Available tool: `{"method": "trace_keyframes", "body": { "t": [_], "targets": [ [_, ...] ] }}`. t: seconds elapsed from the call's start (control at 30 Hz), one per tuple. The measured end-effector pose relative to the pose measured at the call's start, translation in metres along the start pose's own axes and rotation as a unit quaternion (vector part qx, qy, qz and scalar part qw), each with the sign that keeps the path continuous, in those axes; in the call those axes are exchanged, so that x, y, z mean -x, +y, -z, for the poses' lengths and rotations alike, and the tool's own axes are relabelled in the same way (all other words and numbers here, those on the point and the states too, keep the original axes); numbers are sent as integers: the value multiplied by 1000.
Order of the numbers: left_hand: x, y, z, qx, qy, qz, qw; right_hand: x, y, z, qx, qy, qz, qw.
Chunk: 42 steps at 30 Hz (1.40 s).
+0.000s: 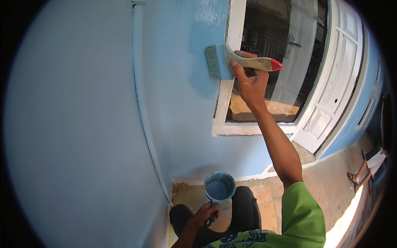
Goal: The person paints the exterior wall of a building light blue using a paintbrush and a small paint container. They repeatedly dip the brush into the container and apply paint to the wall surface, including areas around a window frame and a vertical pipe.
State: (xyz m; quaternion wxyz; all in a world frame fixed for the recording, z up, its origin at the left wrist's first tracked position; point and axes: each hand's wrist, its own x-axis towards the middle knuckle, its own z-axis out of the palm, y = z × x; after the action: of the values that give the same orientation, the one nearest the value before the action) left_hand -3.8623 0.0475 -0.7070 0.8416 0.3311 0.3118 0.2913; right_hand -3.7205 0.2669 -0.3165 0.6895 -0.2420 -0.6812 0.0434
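My right hand point(250, 78) grips a wide paintbrush point(228, 62) near its ferrule; the wooden handle has a red tip and points right. Its blue-stained bristles meet the light blue wall point(182, 103) just left of the white window frame point(223, 101). Around the bristles the paint looks darker and wet. Low in front of me, my left hand point(208, 213) is closed round the dark handle of a round paint pot point(219, 186). Blue paint lies inside the pot, and its rim is smeared with it.
A blue-painted pipe point(142, 99) runs down the wall corner at left. Beyond the glass window point(269, 45) stands a white panelled door point(331, 91). Tiled floor point(269, 196) lies below, and another person's legs point(362, 173) show at far right.
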Motion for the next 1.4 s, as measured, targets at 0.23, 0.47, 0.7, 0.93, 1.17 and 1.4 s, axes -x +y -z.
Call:
{"method": "trace_keyframes", "body": {
  "t": [0.23, 0.47, 0.7, 0.93, 1.17, 1.4],
  "targets": [
    [0, -2, 0, -1, -13, -14, 1000, -67, -14, -20, 156, -182, 101, 966],
    [12, 2, -12, 16, 49, -21, 998, -183, -70, -38, 272, 7, 468, 841],
    [11, 0, -13, 10, 57, -32, 998, -67, -20, -63, 454, -123, 580, 665],
    [19, 3, -18, 0, 67, -23, 997, 96, 9, -38, 352, -343, 427, 759],
    [22, 1, -20, 0, 63, -42, 997, -22, 0, -59, 200, -233, 66, 949],
    [30, 13, -23, -18, 57, -71, 996, -151, -99, -58, 226, -44, 354, 906]
  ]
}}
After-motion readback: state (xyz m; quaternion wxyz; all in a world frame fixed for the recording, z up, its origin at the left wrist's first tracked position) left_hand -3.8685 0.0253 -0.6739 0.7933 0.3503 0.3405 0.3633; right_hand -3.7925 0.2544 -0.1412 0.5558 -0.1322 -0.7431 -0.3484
